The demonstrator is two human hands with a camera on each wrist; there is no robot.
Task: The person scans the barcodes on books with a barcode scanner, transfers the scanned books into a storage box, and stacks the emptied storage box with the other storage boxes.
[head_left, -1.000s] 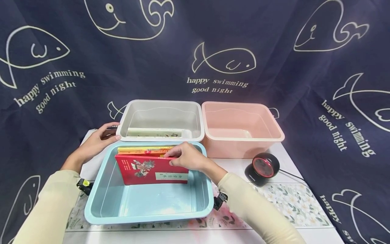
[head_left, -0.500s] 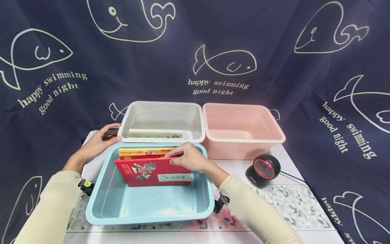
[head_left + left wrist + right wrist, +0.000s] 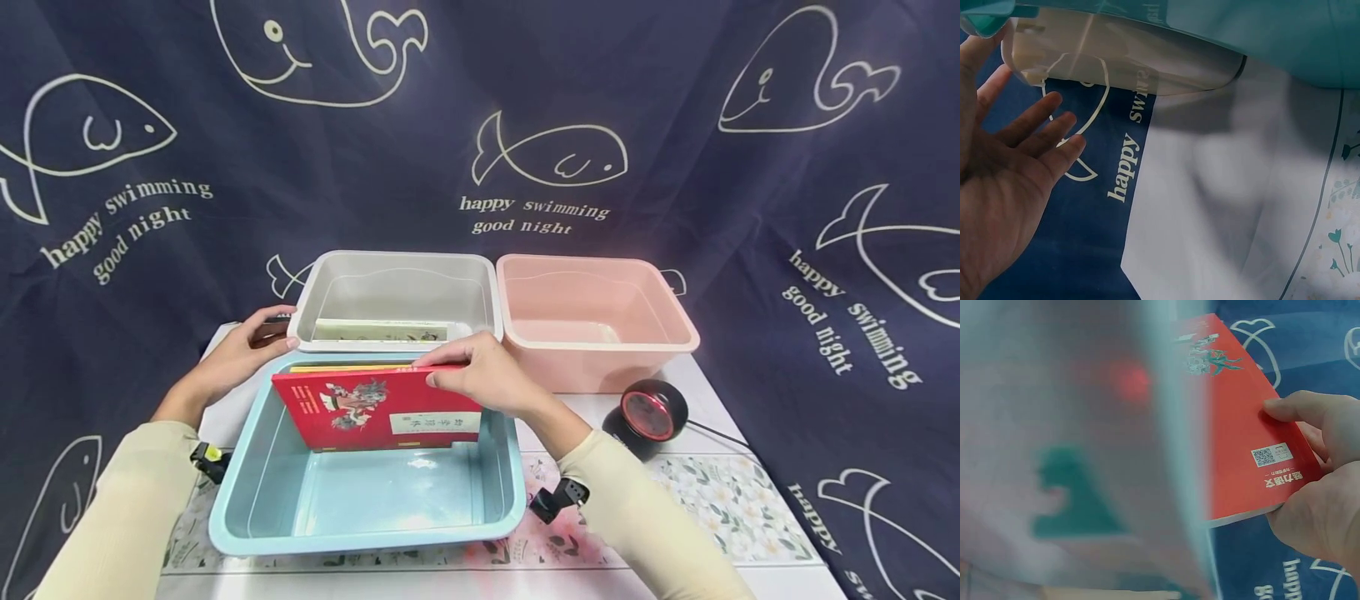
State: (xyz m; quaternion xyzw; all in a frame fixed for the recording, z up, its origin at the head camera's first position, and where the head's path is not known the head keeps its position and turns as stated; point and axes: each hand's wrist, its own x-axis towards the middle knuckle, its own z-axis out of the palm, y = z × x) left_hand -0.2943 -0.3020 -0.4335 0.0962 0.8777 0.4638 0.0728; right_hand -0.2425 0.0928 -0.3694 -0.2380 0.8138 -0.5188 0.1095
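Head view: the right hand [image 3: 491, 375] pinches the red book [image 3: 348, 412] by its top edge in the blue bin [image 3: 360, 546]; the left hand [image 3: 242, 350] touches the grey bin [image 3: 401, 287] at its rim; left wrist view: fingers spread; right wrist view: the pinch sits near a corner, so a slack thumb could let the book twist

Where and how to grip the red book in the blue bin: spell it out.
Probably best from above, by the right part of the top edge. The red book is roughly upright with that edge uppermost, thin enough to pinch, while the walls of the blue bin surround its lower part. The right hand pinches it there.
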